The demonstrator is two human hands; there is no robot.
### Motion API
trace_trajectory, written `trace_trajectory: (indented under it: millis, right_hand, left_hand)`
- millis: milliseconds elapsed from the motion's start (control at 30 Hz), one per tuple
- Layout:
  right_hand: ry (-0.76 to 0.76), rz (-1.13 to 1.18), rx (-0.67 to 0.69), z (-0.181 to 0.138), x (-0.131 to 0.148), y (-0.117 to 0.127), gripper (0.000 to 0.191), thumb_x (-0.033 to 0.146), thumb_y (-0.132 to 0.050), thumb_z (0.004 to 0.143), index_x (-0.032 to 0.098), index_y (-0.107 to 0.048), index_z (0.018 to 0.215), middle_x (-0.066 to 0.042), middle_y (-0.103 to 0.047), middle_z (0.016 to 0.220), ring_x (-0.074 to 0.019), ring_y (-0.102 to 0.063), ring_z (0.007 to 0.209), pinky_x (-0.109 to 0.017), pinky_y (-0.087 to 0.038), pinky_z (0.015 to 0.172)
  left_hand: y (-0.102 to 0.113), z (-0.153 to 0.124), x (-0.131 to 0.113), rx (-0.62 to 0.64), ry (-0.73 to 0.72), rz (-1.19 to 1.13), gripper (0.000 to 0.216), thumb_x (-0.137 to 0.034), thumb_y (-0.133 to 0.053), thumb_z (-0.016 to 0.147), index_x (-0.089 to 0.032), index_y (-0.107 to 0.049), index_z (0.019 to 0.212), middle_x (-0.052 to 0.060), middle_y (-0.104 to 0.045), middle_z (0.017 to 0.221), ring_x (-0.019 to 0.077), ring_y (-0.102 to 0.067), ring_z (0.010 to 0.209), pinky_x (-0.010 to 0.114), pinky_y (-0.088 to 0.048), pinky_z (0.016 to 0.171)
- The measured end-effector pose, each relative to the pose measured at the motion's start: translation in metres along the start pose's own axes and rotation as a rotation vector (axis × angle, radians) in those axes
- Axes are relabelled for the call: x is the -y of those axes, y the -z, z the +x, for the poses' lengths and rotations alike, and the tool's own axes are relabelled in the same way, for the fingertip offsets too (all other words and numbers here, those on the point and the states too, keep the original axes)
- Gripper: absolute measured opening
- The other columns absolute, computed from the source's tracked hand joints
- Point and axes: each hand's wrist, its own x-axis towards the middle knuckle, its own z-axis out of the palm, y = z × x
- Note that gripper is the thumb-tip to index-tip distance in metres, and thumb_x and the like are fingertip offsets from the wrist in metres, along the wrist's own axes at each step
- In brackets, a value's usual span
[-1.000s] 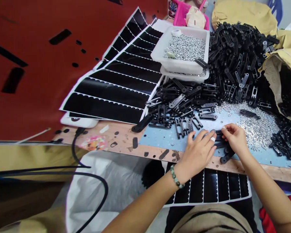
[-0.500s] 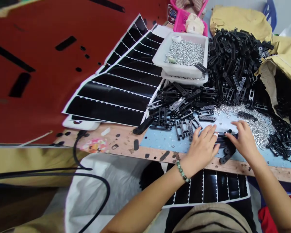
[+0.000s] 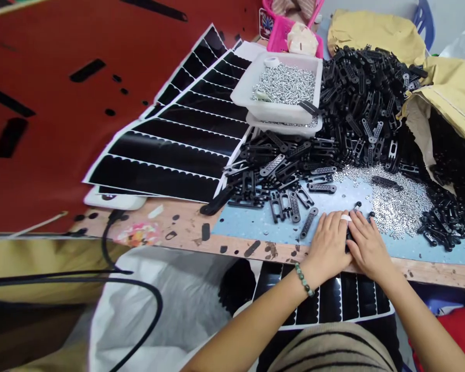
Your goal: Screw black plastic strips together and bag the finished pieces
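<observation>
The left hand and right hand lie side by side at the near edge of the bench, their fingers stretched forward and slanting in towards each other, the fingertips meeting or nearly so. Black pieces sit beneath and between them, mostly covered; a dark strip shows in the gap, and black ends poke out past the fingertips at twelve and one o'clock. Both hands rest over these pieces, but whether either one grips them I cannot tell.

Taking the hands as the centre, a single black link lies near the left hand at about ten o'clock, clear of it. Loose metal pins spread at two o'clock, near the right fingertips. A large heap of black links rises at twelve, farther off. The white tub, filled with metal pins, stands at eleven, and a smaller dark heap lies at three.
</observation>
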Motion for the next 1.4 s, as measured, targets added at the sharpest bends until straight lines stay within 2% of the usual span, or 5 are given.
trace_trajectory:
  millis: [633, 867, 1067, 1200, 1400]
  right_hand:
    - [-0.174, 0.345, -0.465, -0.007, -0.003, 0.018, 0.028, 0.021, -0.041, 0.094, 0.020, -0.059, 0.116, -0.013, -0.064, 0.115, -0.0265, -0.059, 0.112, -0.052, -0.050, 0.093]
    - [-0.172, 0.396, -0.445, -0.002, -0.015, 0.017, 0.021, 0.020, -0.049, 0.091, 0.021, -0.060, 0.109, -0.009, -0.063, 0.098, -0.0226, -0.063, 0.090, -0.044, -0.053, 0.079]
    - [0.130, 0.293, -0.124, 0.042, 0.017, -0.011, 0.032, 0.012, -0.043, 0.092, 0.022, -0.055, 0.119, -0.011, -0.061, 0.115, -0.0239, -0.055, 0.107, -0.044, -0.050, 0.089]
    - [0.326, 0.142, 0.068, 0.072, 0.030, -0.029, 0.038, 0.005, -0.043, 0.090, 0.020, -0.055, 0.123, -0.010, -0.056, 0.130, -0.0282, -0.044, 0.122, -0.048, -0.042, 0.098]
    - [0.154, 0.351, 0.036, 0.066, 0.037, -0.014, 0.019, 0.020, -0.053, 0.092, 0.020, -0.061, 0.108, -0.006, -0.066, 0.101, -0.0188, -0.058, 0.096, -0.035, -0.049, 0.086]
  left_hand:
    - [0.015, 0.000, 0.000, -0.061, -0.070, -0.143, 0.067, -0.033, -0.063, 0.075, -0.010, -0.038, 0.134, 0.017, -0.051, 0.122, 0.0326, -0.049, 0.114, 0.050, -0.045, 0.095]
    - [0.107, -0.126, 0.033, -0.065, 0.142, -0.129, 0.074, -0.036, -0.062, 0.077, -0.023, -0.030, 0.142, 0.011, -0.049, 0.132, 0.0303, -0.049, 0.121, 0.048, -0.044, 0.102]
    - [0.112, -0.214, 0.089, -0.110, 0.419, 0.155, 0.064, -0.052, -0.063, 0.077, -0.024, -0.047, 0.132, 0.011, -0.046, 0.139, 0.0358, -0.042, 0.129, 0.052, -0.040, 0.104]
    - [0.098, -0.181, 0.074, -0.186, 0.407, -0.037, 0.043, -0.040, -0.048, 0.092, -0.024, -0.047, 0.132, 0.009, -0.051, 0.133, 0.0257, -0.050, 0.122, 0.044, -0.041, 0.105]
    - [0.053, -0.082, 0.045, -0.220, 0.391, -0.551, 0.049, -0.044, -0.046, 0.093, -0.024, -0.040, 0.137, 0.011, -0.044, 0.140, 0.0242, -0.050, 0.124, 0.040, -0.045, 0.102]
